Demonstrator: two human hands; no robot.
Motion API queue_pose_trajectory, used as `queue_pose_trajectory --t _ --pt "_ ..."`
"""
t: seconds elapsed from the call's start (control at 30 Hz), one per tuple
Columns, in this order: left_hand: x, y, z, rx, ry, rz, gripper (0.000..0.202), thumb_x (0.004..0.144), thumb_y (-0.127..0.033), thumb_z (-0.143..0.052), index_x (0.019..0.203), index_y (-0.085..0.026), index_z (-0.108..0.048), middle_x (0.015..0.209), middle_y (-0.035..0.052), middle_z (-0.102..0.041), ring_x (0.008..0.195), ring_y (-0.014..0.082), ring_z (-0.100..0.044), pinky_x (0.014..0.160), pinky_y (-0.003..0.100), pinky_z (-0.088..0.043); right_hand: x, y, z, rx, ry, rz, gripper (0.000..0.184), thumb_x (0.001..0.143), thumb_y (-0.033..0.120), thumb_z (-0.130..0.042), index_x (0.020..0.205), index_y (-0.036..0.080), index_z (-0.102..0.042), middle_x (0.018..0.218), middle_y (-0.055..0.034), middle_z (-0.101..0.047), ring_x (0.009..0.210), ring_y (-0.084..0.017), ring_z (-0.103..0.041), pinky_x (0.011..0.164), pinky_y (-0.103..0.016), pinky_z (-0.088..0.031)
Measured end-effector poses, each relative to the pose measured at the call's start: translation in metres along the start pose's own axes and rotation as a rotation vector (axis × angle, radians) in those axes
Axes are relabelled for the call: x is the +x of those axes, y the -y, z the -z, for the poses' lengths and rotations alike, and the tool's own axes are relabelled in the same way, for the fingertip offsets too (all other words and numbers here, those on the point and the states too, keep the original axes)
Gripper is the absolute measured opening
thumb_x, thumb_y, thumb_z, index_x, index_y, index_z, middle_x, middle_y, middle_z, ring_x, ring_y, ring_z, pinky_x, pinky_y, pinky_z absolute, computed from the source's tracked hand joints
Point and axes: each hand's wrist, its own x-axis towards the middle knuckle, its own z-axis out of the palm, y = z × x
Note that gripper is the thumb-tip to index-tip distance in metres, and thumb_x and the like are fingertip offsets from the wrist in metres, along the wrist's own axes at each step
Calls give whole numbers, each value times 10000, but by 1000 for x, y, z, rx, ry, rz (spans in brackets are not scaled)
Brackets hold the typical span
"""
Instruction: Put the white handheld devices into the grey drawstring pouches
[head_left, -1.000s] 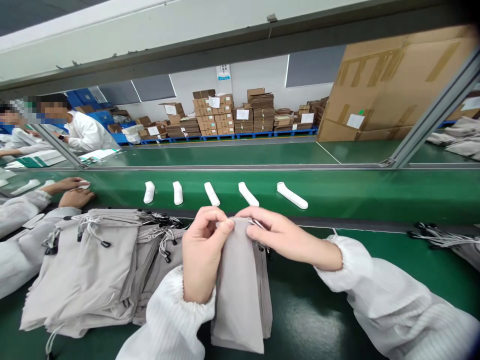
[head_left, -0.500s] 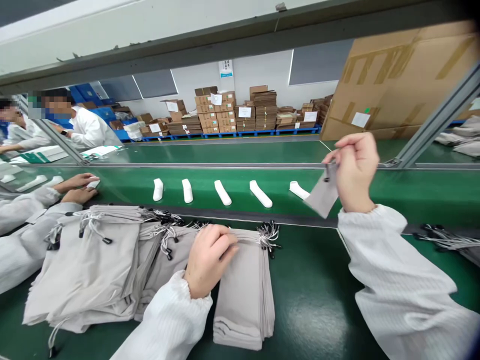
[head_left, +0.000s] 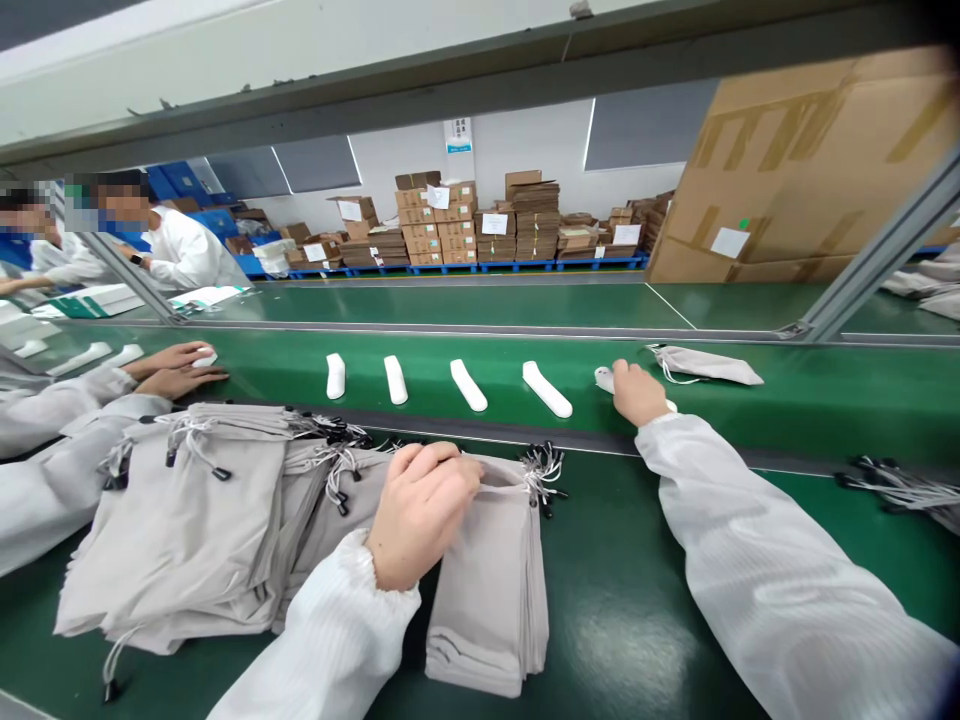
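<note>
My left hand (head_left: 426, 515) is closed at the top of a stack of grey drawstring pouches (head_left: 484, 590), its fingers pinching the mouth edge of the uppermost one, which gapes slightly. On the green conveyor belt, my right hand (head_left: 639, 393) has its fingers wrapped round a slim white device (head_left: 603, 378); only its two ends show. Just beyond that hand lies a grey pouch (head_left: 709, 364) with its white cord. More white, slightly bent devices (head_left: 547, 389) lie spaced out to the left on the belt (head_left: 502, 350).
A larger heap of grey pouches (head_left: 172, 530) lies at the left. A co-worker's hands (head_left: 180, 370) hold a small white piece over the belt. Black-tipped cords (head_left: 900, 480) lie at the right. A metal post (head_left: 862, 250) and an overhead beam (head_left: 480, 70) frame the line.
My right hand has come down and left from holding up a grey pouch; that pouch now lies on the belt, and the hand grips a white device. The white devices have shifted right.
</note>
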Motion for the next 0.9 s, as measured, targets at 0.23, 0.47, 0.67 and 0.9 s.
queue_pose_trajectory --t 0.23,0.47,0.67,0.9 --pt "16 -16 15 -613 41 349 170 918 -103 -557 781 -200 -530 759 -8 -549 710 132 -522 651 269 -399 -22 80 48 767 -14 188 692 915 227 -456 1504 258 -94 1375 -141 -458 1092 -234 -628 887 -406 -554" --pt "32 -25 9 -812 -89 523 152 810 -156 -730 716 -189 -615 793 15 -554 753 152 -528 675 279 -413 -118 159 89 1394 284 409 509 965 400 -551 1395 423 -280 1259 -22 -533 1020 -195 -670 866 -402 -580" --pt "46 -23 13 -770 -419 664 152 772 -184 -758 705 -190 -622 984 46 -551 947 176 -543 704 248 -442 -130 161 83 1040 732 607 252 1005 394 -498 1142 245 -647 1010 -39 -621 943 -178 -594 855 -337 -495" --pt "44 -6 22 -1088 -451 883 229 789 -258 -755 842 -198 -541 773 -44 -448 476 26 -293 414 181 -229 -113 142 126 1626 623 190 152 855 136 -562 858 252 -464 587 102 -151 449 -70 -52 421 -198 -156"
